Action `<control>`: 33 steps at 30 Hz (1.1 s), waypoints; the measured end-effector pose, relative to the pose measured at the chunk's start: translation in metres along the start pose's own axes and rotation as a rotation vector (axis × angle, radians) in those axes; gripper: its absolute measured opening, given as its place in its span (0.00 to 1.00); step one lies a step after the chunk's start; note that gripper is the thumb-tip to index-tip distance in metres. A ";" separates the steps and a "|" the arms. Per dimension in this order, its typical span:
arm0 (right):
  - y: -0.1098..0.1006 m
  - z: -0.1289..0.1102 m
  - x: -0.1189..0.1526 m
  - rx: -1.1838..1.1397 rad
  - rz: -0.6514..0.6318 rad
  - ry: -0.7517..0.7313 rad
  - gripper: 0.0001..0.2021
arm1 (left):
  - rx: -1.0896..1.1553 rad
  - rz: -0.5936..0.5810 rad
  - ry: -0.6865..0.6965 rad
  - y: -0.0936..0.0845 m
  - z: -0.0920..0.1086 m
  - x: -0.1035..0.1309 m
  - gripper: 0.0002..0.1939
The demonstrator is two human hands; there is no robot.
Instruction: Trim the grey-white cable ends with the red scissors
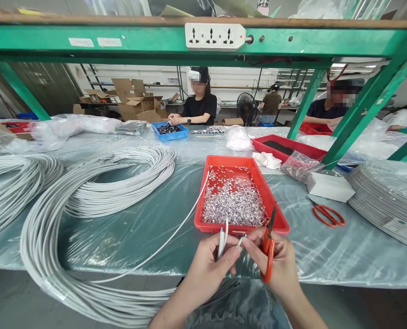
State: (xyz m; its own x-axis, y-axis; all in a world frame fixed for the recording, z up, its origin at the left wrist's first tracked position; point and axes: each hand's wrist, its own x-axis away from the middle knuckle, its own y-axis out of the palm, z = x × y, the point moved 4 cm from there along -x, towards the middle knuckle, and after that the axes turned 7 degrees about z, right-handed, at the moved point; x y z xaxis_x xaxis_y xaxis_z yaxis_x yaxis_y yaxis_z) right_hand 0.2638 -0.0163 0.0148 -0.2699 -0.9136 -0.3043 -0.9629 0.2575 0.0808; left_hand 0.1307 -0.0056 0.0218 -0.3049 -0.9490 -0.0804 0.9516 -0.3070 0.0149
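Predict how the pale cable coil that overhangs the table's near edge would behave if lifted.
The coil would probably feel heavy, given its many stacked turns of cable. It would likely flex and sag, since its near side hangs unsupported past the table. The clear wrap might keep that section bundled, while turns farther along could shift.

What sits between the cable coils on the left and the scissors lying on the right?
In the head view, the red tray of small silvery pieces; one cable strand also curves between the coils and that tray.
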 end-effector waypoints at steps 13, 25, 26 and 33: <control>-0.012 -0.022 -0.018 0.131 0.091 -0.085 0.11 | 0.131 0.086 -0.062 0.000 -0.005 -0.003 0.17; 0.005 -0.020 -0.065 0.167 -0.301 0.042 0.12 | 0.436 0.034 -0.228 -0.008 -0.011 -0.007 0.16; 0.009 -0.020 -0.056 0.136 -0.339 0.077 0.13 | 0.443 0.026 -0.221 -0.008 -0.011 -0.007 0.16; 0.018 -0.023 -0.026 -0.003 -0.381 0.191 0.15 | 0.259 0.062 -0.097 -0.002 -0.009 -0.007 0.23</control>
State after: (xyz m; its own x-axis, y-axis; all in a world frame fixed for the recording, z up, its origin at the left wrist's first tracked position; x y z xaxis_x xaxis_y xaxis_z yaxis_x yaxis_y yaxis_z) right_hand 0.2538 0.0046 0.0461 0.1096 -0.9852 -0.1317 -0.9939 -0.1105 -0.0003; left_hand 0.1313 0.0018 0.0130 -0.2605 -0.9652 0.0242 0.9308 -0.2444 0.2718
